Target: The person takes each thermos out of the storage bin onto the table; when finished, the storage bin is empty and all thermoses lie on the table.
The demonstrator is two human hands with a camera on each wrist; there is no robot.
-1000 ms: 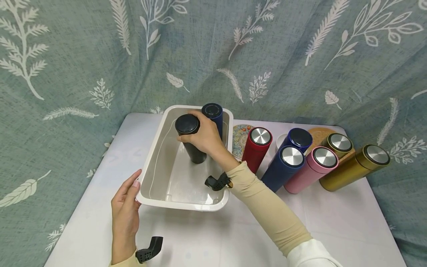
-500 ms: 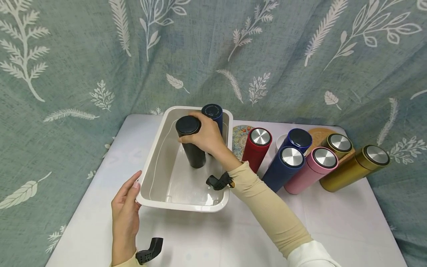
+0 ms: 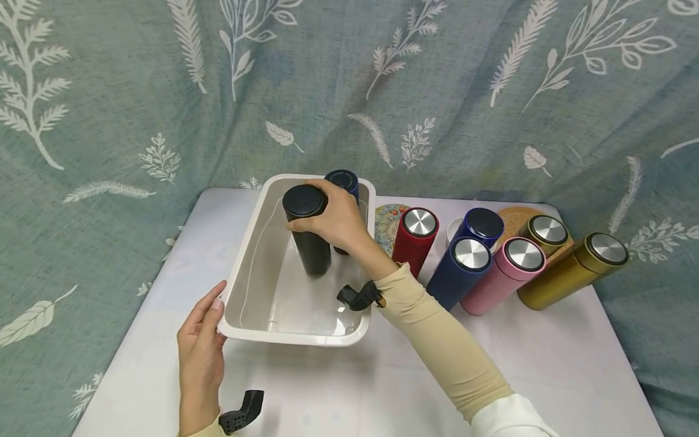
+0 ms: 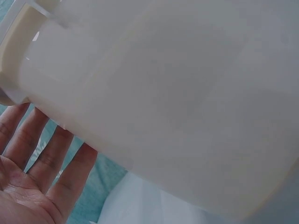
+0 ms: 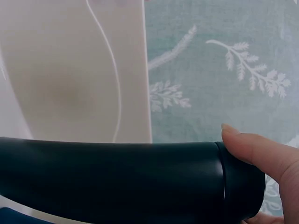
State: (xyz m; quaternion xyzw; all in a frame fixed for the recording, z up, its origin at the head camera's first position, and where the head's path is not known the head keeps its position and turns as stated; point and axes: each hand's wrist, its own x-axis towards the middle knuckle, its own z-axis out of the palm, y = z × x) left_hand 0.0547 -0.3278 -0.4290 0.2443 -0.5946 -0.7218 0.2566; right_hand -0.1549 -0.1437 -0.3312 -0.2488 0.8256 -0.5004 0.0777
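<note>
My right hand (image 3: 338,218) grips a black thermos flask (image 3: 312,246) round its lid, with the flask slightly tilted inside a white plastic bin (image 3: 300,338). In the right wrist view my thumb (image 5: 252,149) lies on the lid of the flask (image 5: 117,179). Behind that hand a dark blue flask (image 3: 343,178) stands in the bin's back right corner, partly covered. At the bin's near left corner is my left hand (image 3: 201,346). Its straight fingers (image 4: 49,161) touch the outside of the bin (image 4: 177,107) in the left wrist view, tips partly hidden behind the edge.
Right of the bin stand a red flask (image 3: 415,243), two blue flasks (image 3: 455,276) (image 3: 483,221), a pink flask (image 3: 505,273) and two gold flasks (image 3: 570,270) (image 3: 546,230). A patterned round mat (image 3: 384,221) and a wooden round board (image 3: 510,215) lie behind them. A leaf-print curtain (image 3: 327,91) hangs behind the table.
The black flask has come slightly lower and nearer in the bin, still in my right hand. My left hand stays at the bin's corner. The whole head view has shifted slightly.
</note>
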